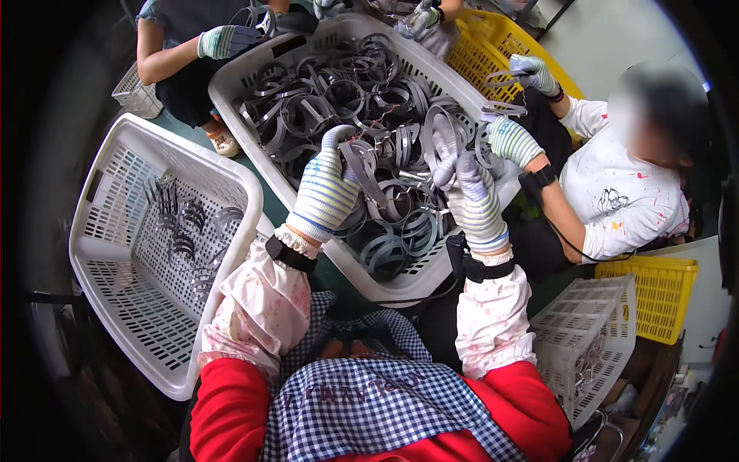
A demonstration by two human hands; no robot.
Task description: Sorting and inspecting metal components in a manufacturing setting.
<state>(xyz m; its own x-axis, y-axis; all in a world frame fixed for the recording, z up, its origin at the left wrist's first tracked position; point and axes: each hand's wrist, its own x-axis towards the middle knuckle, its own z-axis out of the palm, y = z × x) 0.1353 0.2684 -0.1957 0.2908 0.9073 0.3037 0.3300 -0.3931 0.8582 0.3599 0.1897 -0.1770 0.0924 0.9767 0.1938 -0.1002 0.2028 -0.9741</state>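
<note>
My left hand (323, 191), in a striped knit glove, is closed on a curved grey band (365, 173), thumb and fingers pinching its near side. My right hand (477, 202), gloved the same way, grips a grey ring-shaped band (429, 137); some of its fingers show through the loop. Both hands are above the near half of a large light-grey crate (396, 291) heaped with similar grey bands (308, 115). Their exact kind is unclear, and the fingers partly hide the held pieces.
At left stands a white slatted basket (115, 262) with several dark curved pieces (183, 245). A co-worker at right holds a band in gloved hands (514, 142); others work at the far side. Yellow crates (662, 296) and a tilted white basket (581, 308) stand at right.
</note>
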